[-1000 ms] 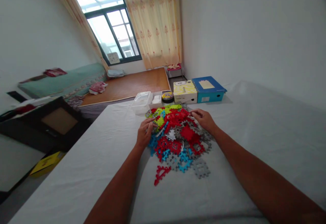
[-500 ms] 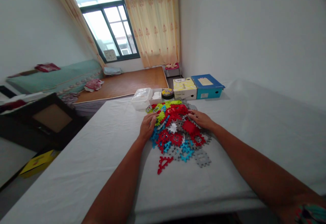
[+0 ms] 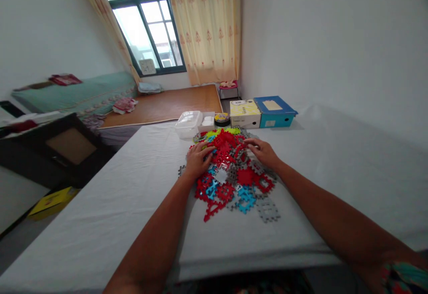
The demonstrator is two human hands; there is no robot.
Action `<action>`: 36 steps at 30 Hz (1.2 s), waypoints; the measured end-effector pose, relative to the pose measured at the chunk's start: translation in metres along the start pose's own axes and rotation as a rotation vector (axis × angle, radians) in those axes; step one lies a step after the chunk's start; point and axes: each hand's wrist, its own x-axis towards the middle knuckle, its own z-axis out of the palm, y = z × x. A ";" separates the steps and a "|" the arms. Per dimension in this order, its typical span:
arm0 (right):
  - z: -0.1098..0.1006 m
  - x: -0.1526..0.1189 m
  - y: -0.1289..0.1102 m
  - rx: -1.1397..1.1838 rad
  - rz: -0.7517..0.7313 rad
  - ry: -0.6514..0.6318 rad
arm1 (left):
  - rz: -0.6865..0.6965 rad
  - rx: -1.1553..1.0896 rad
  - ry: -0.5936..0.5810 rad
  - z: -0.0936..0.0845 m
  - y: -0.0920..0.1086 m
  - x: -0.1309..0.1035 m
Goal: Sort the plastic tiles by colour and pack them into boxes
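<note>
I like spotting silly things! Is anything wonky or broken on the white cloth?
Nothing looks broken, though tiny cracks wouldn't show. The colourful pieces lie jumbled in a heap between the left hand and the right hand. A red triangle and a grey piece stick out at the near edge: messy, but not odd.

A heap of multicoloured, toothed plastic pieces [image 3: 245,176] lies on a white cloth-covered table [image 3: 133,187]. Behind it, left to right, stand a clear rectangular plastic tub [image 3: 188,126], a white open-topped box [image 3: 207,121], a round black-and-yellow container [image 3: 222,120], a yellow-and-white cardboard box [image 3: 245,118] and a blue cardboard box [image 3: 277,118].
</note>
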 end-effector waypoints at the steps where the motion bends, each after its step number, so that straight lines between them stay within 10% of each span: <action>1: -0.002 0.000 -0.001 -0.014 -0.004 0.030 | -0.003 0.012 0.008 0.001 -0.001 0.000; 10: 0.018 -0.020 -0.057 -0.215 -0.386 -0.478 | 0.020 0.055 0.005 0.002 -0.001 -0.001; 14: 0.024 -0.025 -0.065 -0.075 -0.306 -0.502 | 0.024 0.067 0.005 0.002 -0.001 -0.001; 21: 0.000 0.004 -0.039 0.277 0.162 -0.139 | 0.037 0.086 0.016 0.006 -0.004 -0.001; 26: -0.070 0.040 0.031 -0.162 0.386 0.250 | 0.034 0.101 0.006 0.004 -0.003 0.000; 30: -0.115 0.030 0.075 -0.516 0.381 0.334 | 0.041 0.106 -0.004 0.002 -0.001 0.000; 36: -0.119 0.006 0.101 -0.585 0.369 0.316 | 0.054 0.127 -0.006 0.002 -0.003 0.001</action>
